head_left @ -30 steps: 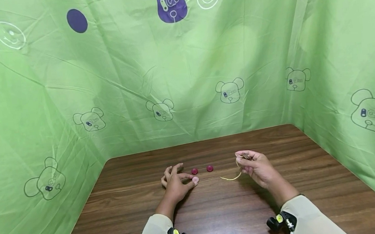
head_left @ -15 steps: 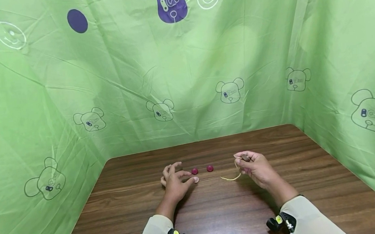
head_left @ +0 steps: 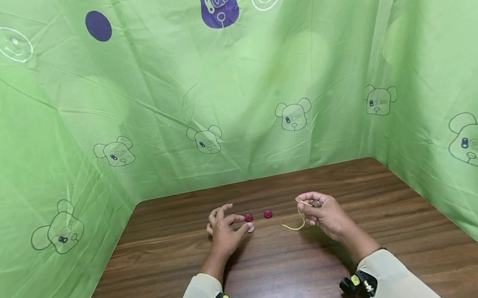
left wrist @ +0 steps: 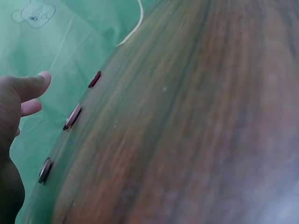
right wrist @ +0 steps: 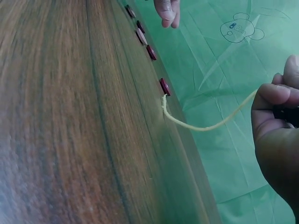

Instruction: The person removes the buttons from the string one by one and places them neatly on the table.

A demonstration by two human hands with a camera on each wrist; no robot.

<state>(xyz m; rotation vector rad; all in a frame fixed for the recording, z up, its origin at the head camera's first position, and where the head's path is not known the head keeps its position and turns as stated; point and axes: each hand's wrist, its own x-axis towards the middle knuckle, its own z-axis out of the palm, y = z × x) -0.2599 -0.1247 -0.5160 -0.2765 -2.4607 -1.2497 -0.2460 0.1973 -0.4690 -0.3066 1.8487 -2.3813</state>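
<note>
Pink button [head_left: 251,230] on bench [head_left: 257,269], left hand [head_left: 223,234] just above it.
Left hand: thumb and forefinger parted, holding nothing. Red buttons [head_left: 268,214]: one just beyond pink button, second beyond and right. Cord [right wrist: 201,129]: right of pink button, pinched between thumb and forefinger of right hand [head_left: 323,213].

A pale pink button [head_left: 251,229] lies flat on the counter [head_left: 261,269], partly covered by the left hand [head_left: 225,234] in the head view. A crimson button [head_left: 249,218] lies near it at twelve o'clock, a second crimson button [head_left: 268,214] at two. Toward three o'clock a thin yellow string [right wrist: 204,129] droops from the right hand [head_left: 325,214] — loose end toward nine — and a brown piece [head_left: 316,203] there is partly hidden.
</note>
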